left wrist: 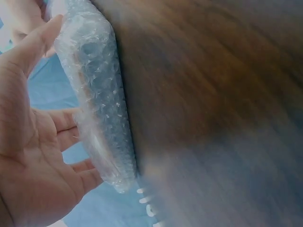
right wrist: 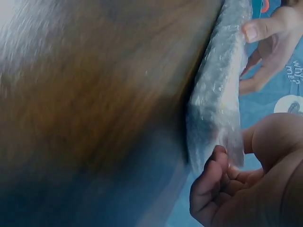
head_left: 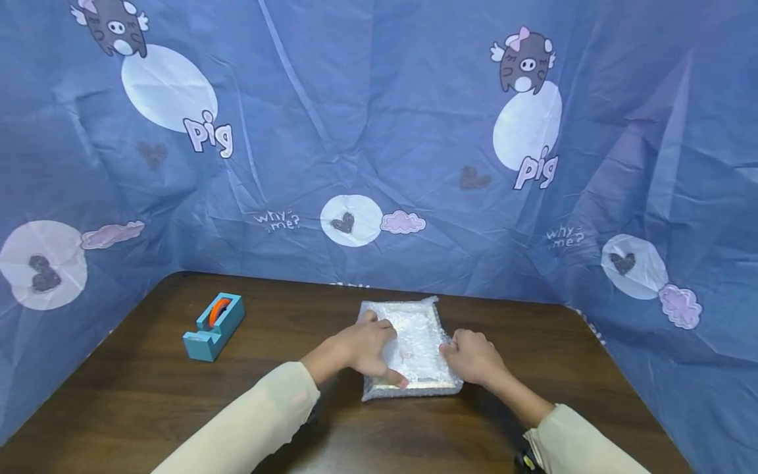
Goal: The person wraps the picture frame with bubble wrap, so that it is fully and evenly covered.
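A flat rectangular package in clear bubble wrap point(head_left: 417, 336) lies on the table. Through the wrap, a pale rectangular thing shows; its kind is hard to make out. My left hand point(head_left: 368, 347) rests on the package's left part with fingers spread, the thumb near the front edge. At the right edge, my right hand point(head_left: 472, 357) pinches the bubble wrap between thumb and curled fingers. In the right wrist view, loose wrap point(right wrist: 232, 146) sticks out beside those curled fingers. The left wrist view shows the package's bubbled side point(left wrist: 102, 94) and the spread left fingers touching it.
A blue tape dispenser point(head_left: 215, 327) with an orange roll point(head_left: 219, 312) stands at the left on the dark wooden table point(head_left: 148, 401). Behind and around the table hangs a blue printed cloth point(head_left: 367, 164).
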`<control>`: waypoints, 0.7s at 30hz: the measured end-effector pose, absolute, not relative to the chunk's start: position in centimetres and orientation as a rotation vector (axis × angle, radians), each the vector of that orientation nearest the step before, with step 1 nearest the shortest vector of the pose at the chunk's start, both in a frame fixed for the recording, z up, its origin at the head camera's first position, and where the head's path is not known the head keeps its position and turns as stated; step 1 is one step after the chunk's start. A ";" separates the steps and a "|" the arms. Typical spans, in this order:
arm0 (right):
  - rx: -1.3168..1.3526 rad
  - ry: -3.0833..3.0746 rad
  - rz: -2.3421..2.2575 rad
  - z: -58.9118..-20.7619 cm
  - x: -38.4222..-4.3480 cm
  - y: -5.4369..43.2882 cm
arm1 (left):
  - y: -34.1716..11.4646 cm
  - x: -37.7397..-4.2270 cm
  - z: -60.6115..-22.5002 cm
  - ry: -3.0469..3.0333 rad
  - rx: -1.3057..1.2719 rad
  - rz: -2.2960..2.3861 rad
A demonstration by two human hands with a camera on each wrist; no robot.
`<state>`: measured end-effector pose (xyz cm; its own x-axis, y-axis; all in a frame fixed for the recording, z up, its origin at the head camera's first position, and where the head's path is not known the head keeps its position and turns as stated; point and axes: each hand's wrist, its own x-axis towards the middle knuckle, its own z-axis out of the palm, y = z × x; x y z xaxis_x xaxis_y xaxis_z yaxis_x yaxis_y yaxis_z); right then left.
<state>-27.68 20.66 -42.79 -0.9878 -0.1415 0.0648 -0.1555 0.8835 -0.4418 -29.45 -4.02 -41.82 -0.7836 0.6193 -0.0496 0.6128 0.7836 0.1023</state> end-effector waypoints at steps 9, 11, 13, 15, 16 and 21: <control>0.205 -2.998 0.759 -42.8 -27.4 20.6 | -3.2 -29.4 -42.4 2.979 1.008 0.136; 0.224 -2.997 0.759 -42.8 -27.5 20.7 | -3.1 -29.3 -42.5 3.001 1.007 0.116; 0.251 -2.994 0.718 -42.7 -27.6 20.8 | -3.0 -29.3 -42.5 3.009 1.000 0.101; 0.307 -2.974 0.653 -42.7 -27.6 20.9 | -3.0 -29.3 -42.5 3.009 0.990 0.091; 0.350 -2.954 0.607 -42.7 -27.7 21.1 | -3.0 -29.3 -42.5 3.008 0.984 0.091; 0.701 -2.802 0.426 -42.7 -28.6 21.3 | -2.9 -29.3 -42.5 2.996 0.952 0.112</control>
